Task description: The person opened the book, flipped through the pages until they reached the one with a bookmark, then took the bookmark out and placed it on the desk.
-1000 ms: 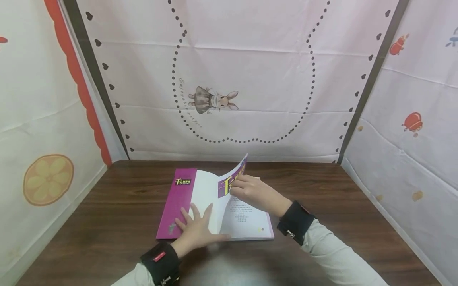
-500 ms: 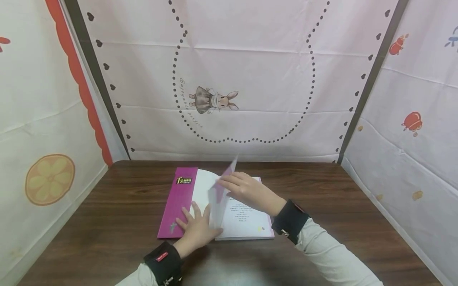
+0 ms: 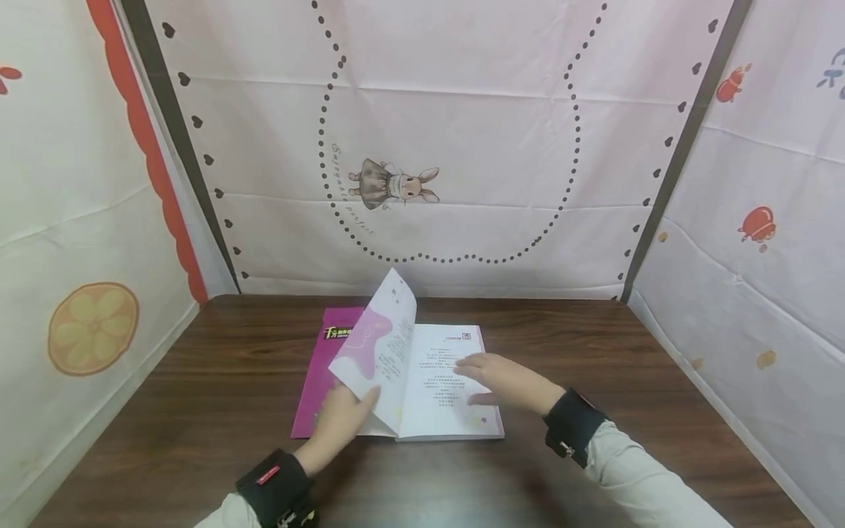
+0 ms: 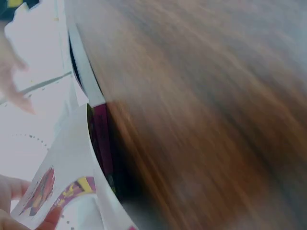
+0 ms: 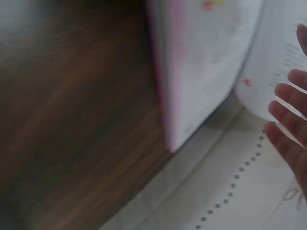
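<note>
A book lies spread on the table, its purple cover showing at the left. One loose-standing page, with a pink shape and print, rises at a slant over the left side. My left hand pinches this page near its lower left corner, thumb on the printed face; in the left wrist view, fingers hold the curved page. Above the right-hand printed page hovers my right hand, fingers spread and holding nothing. In the right wrist view its fingers are apart from the paper.
The dark wood table surrounds the book. A white printed cloth hangs behind it, with more cloth walls at the left and right.
The page has swung from right to left. My right hand has let it go and drawn back right; my left hand has left its flat press on the book and now pinches the page.
</note>
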`<state>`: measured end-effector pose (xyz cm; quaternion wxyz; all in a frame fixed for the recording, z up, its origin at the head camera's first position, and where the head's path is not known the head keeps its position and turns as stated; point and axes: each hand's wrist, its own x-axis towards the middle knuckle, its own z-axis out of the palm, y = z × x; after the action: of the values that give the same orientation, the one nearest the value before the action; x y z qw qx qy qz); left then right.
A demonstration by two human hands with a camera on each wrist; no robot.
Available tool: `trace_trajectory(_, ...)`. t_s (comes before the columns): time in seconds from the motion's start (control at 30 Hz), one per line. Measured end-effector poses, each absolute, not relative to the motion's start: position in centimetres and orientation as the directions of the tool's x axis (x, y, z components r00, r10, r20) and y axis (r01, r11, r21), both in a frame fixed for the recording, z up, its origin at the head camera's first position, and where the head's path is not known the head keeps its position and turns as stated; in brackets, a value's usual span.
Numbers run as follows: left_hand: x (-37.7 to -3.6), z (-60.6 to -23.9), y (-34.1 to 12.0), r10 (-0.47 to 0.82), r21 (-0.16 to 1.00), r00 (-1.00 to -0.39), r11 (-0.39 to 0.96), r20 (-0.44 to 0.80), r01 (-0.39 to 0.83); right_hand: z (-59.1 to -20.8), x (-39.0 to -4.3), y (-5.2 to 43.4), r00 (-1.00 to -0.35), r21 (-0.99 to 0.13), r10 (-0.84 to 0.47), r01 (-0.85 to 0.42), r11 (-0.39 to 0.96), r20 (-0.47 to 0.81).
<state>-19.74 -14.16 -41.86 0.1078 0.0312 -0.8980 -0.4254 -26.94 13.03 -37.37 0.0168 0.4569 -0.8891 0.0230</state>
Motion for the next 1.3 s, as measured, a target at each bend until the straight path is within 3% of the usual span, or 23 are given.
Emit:
trace_trajectory(0.1, -19.7, -41.4, -14.9, -0.192, 0.817, -0.964, 0.575, 0.186, 0.044, -38.9, -27.2, 14.5, -0.64, -0.111, -0.766, -0.758, 0.642, -0.057)
trace_trajectory(0.23, -19.7, -41.1, -16.0, -0.232, 0.819, -0.954, 0.574, 0.19, 0.024, -40.4, -27.4, 16.1, -0.644, -0.14, -0.756, -0.743, 0.655, -0.121)
trace_trajectory(0.43, -20.2, -41.8, -17.5, -0.219, 0.679, -0.937, 0.734, 0.271, 0.025, -41.0, -27.4, 16.7, -0.646, -0.16, -0.745, -0.727, 0.667, -0.167)
trace_trajectory(0.6, -20.5, -42.7, -17.9, -0.134, 0.617, -0.94, 0.782, 0.312, 0.094, -41.1, -27.2, 16.5, -0.654, -0.166, -0.738, -0.719, 0.675, -0.166)
trace_trajectory(0.73, -20.8, -42.8, -17.7, -0.059, 0.495, -0.915, 0.854, 0.398, 0.16, -41.1, -27.2, 16.5, -0.669, -0.156, -0.726, -0.709, 0.687, -0.16)
trace_trajectory(0.87, -21.0, -42.6, -17.3, 0.055, 0.279, -0.908, 0.942, 0.416, 0.185, -41.0, -27.3, 16.4, -0.661, -0.164, -0.734, -0.715, 0.679, -0.156)
trace_trajectory(1.03, -21.1, -41.8, -16.8, 0.347, 0.063, -0.901, 0.925, 0.262, 0.374, -40.7, -27.5, 16.3, -0.655, -0.183, -0.732, -0.709, 0.681, -0.186)
trace_trajectory(1.17, -21.3, -40.8, -16.4, 0.538, 0.048, -0.84, 0.839, 0.069, 0.542, -40.5, -27.5, 16.2, -0.662, -0.188, -0.72, -0.695, 0.694, -0.207)
trace_trajectory(1.3, -21.1, -40.3, -15.7, 0.567, 0.08, -0.819, 0.823, -0.083, 0.562, -40.5, -27.5, 16.1, -0.659, -0.184, -0.722, -0.699, 0.691, -0.212)
